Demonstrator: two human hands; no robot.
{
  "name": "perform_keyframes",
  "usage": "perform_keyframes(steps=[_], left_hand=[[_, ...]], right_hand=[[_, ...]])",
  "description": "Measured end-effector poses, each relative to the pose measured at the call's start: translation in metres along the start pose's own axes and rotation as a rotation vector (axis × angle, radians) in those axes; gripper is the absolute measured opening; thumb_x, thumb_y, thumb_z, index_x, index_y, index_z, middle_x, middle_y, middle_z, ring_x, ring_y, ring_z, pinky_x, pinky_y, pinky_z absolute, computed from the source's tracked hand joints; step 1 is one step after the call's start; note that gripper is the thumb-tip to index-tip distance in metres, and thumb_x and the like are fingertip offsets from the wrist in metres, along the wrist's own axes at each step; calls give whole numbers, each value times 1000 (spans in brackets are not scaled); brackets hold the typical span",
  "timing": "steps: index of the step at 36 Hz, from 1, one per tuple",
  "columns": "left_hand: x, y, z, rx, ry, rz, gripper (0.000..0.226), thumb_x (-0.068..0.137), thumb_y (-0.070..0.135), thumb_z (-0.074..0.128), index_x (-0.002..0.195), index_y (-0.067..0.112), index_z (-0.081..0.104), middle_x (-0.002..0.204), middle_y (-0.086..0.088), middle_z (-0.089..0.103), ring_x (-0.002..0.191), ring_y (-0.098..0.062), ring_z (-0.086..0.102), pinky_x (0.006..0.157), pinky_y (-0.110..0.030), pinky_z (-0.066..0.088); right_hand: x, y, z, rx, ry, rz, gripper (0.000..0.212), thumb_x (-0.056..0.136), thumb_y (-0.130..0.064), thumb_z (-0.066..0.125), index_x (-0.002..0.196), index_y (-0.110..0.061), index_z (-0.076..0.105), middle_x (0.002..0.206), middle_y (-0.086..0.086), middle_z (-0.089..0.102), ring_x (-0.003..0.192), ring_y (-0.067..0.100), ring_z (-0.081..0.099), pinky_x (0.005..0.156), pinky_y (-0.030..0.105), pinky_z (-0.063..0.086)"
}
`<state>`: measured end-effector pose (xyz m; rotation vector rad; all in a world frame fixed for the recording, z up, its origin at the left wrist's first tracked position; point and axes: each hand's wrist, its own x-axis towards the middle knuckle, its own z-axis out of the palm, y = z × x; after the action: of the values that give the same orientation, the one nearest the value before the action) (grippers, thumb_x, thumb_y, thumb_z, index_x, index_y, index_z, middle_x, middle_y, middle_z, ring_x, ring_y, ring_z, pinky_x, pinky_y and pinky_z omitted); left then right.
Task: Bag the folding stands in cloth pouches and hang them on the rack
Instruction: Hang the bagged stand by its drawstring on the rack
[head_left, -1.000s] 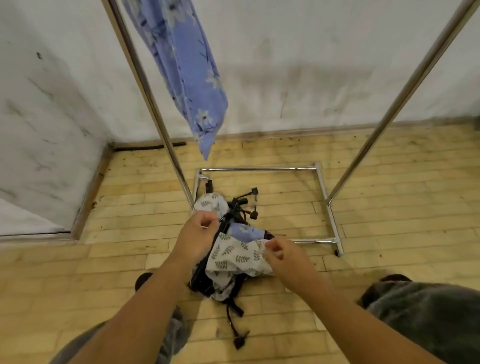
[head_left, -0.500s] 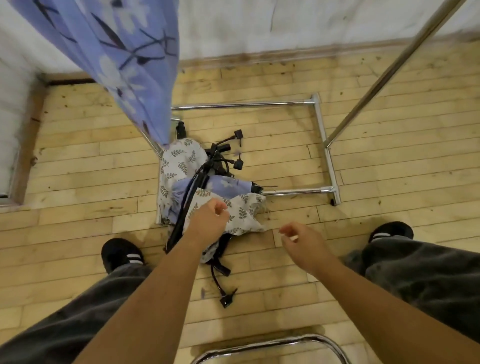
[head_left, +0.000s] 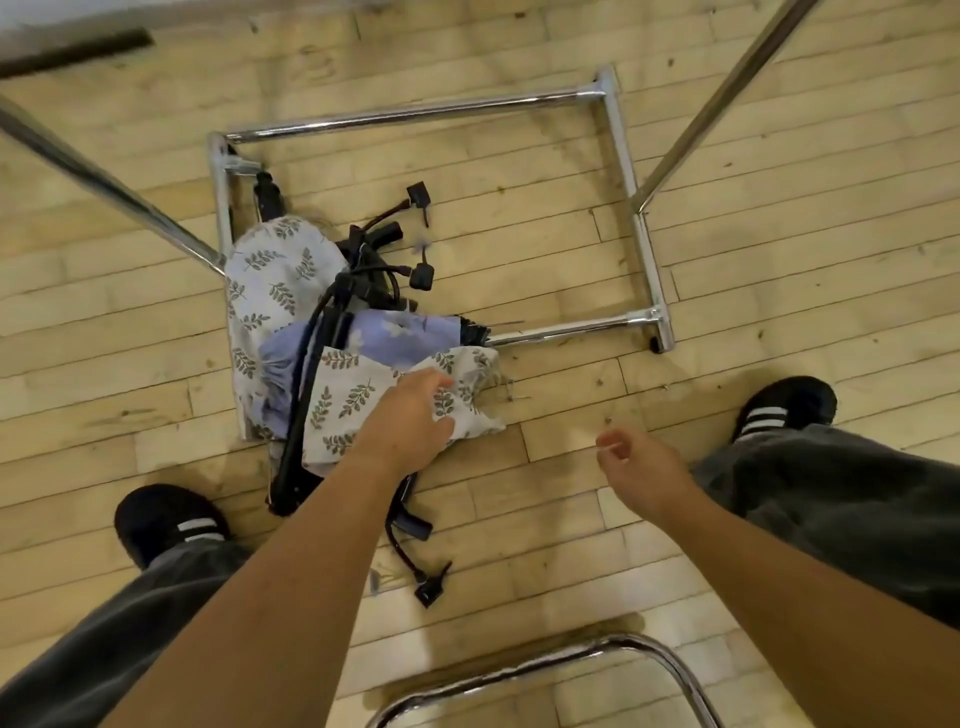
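Observation:
A heap of black folding stands (head_left: 311, 395) with loose clip-ended arms (head_left: 420, 195) lies on the wooden floor at the rack's chrome base (head_left: 415, 110). Over it are draped a white leaf-print pouch (head_left: 343, 395), a second leaf-print pouch (head_left: 270, 275) behind it, and a blue floral pouch (head_left: 400, 335) between them. My left hand (head_left: 410, 421) rests on the near leaf-print pouch, pinching its cloth between thumb and fingers. My right hand (head_left: 636, 462) hovers to the right above bare floor, fingers loosely curled and apart; nothing clear is in it.
Two slanted chrome uprights of the rack (head_left: 727, 98) (head_left: 104, 182) rise at either side. My black shoes (head_left: 166, 525) (head_left: 779, 410) stand left and right of the heap. A curved chrome tube (head_left: 519, 670) crosses the bottom edge.
The view has tipped further down; the hanging blue pouch has left the frame. My right hand let go of the leaf-print pouch and pulled back right. My left hand shifted onto the near pouch.

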<state>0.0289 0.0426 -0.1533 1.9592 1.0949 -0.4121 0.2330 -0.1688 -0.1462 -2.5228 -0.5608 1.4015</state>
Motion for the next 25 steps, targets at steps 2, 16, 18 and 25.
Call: perform_keyframes(steps=[2, 16, 18, 25], left_hand=[[8, -2, 5, 27, -1, 7, 48, 91, 19, 70, 137, 24, 57, 123, -11, 63, 107, -28, 60, 86, -34, 47], [32, -42, 21, 77, 198, -65, 17, 93, 43, 66, 103, 30, 68, 102, -3, 56, 91, -23, 58, 79, -39, 50], [34, -48, 24, 27, 218, -87, 16, 95, 41, 64, 101, 26, 67, 100, -3, 55, 89, -23, 57, 79, -39, 49], [31, -58, 32, -106, 235, -103, 16, 101, 35, 59, 104, 19, 63, 103, -1, 54, 91, -19, 55, 81, -34, 41]], right_hand=[[10, 10, 2, 5, 5, 53, 18, 104, -28, 55, 120, -25, 60, 110, -1, 65, 93, 15, 62, 77, 31, 51], [87, 13, 25, 33, -7, 78, 29, 100, -32, 62, 125, -18, 60, 114, 3, 67, 98, 19, 62, 82, 30, 50], [98, 3, 36, 38, -3, 43, 24, 99, -31, 63, 121, -21, 63, 111, 1, 67, 93, 16, 62, 79, 29, 50], [126, -31, 71, -86, 88, -116, 23, 95, -33, 67, 118, -28, 67, 106, -3, 61, 91, 15, 61, 79, 33, 53]])
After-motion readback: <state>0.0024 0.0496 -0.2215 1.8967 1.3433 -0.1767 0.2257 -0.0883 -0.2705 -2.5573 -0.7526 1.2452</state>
